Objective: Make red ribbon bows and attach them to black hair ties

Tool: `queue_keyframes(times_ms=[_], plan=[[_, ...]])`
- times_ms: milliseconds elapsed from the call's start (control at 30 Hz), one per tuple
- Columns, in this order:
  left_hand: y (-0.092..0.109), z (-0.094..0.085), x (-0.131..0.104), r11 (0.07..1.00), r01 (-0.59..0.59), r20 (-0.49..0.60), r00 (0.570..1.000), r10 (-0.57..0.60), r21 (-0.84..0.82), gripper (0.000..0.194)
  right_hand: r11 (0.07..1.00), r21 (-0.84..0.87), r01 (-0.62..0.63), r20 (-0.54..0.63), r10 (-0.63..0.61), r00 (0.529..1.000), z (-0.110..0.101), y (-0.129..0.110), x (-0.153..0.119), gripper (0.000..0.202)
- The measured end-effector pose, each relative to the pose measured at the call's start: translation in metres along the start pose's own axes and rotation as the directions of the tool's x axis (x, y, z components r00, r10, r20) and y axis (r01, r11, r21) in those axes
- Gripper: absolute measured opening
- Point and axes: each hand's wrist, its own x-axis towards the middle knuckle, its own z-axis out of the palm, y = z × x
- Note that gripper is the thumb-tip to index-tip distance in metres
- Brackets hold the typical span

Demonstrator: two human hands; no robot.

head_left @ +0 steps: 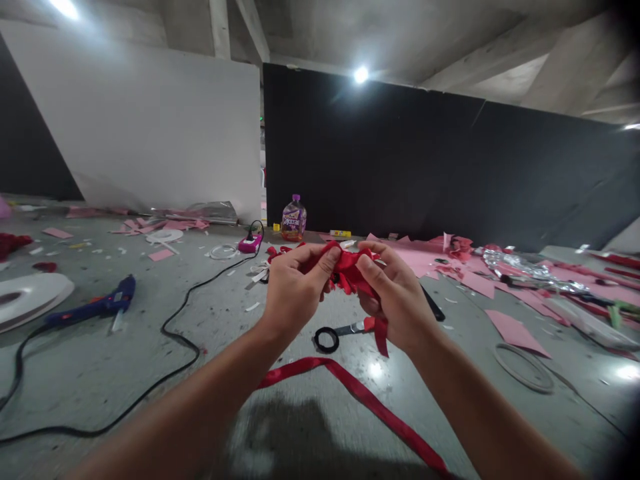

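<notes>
A length of red ribbon [350,262] is pinched between my two hands, gathered into folds. My left hand [296,283] grips its left part with thumb and fingertips. On the other side, my right hand [395,293] closes on the right part, and a red tail hangs below the palm. Under the hands, a black tape ring [327,341] lies on the floor beside a craft knife [353,328], partly hidden by my right hand. Closer to me, a long strip of red ribbon [367,400] stretches across the floor.
A blue glue gun [100,303] and white roll [35,300] lie at left. Its black cable [193,360] crosses the floor. Near the dark panel [425,160] stand a purple-capped bottle [293,219] and a pink power socket [250,244]. Pink paper scraps [517,332] litter the right.
</notes>
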Motion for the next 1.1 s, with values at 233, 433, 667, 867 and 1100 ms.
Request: queue_keyframes(times_ms=[233, 433, 667, 867, 1100], plan=[[-0.002, 0.0, 0.0, 0.999, -0.002, 0.004, 1.0, 0.002, 0.046, 0.026, 0.985, -0.093, 0.143, -0.054, -0.148, 0.988, -0.001, 0.007, 0.002, 0.024], [-0.011, -0.002, 0.004, 1.0, -0.02, -0.16, 0.987, 0.02, 0.003, 0.027, 0.989, -0.076, 0.129, -0.146, -0.139, 0.979, 0.0, 0.011, 0.002, 0.024], [-0.014, -0.001, 0.005, 0.995, -0.05, -0.127, 0.99, 0.061, 0.085, 0.026, 0.992, 0.097, 0.078, -0.089, -0.069, 0.994, 0.007, 0.016, -0.001, 0.026], [-0.009, 0.002, 0.003, 0.996, -0.079, -0.008, 0.997, 0.079, 0.034, 0.023, 0.995, 0.097, -0.037, 0.106, 0.027, 0.994, 0.008, 0.02, -0.003, 0.037], [-0.014, 0.001, 0.004, 1.0, -0.021, 0.102, 0.995, 0.019, 0.016, 0.033, 1.0, 0.001, -0.031, -0.037, 0.031, 0.999, 0.009, 0.019, 0.0, 0.023]])
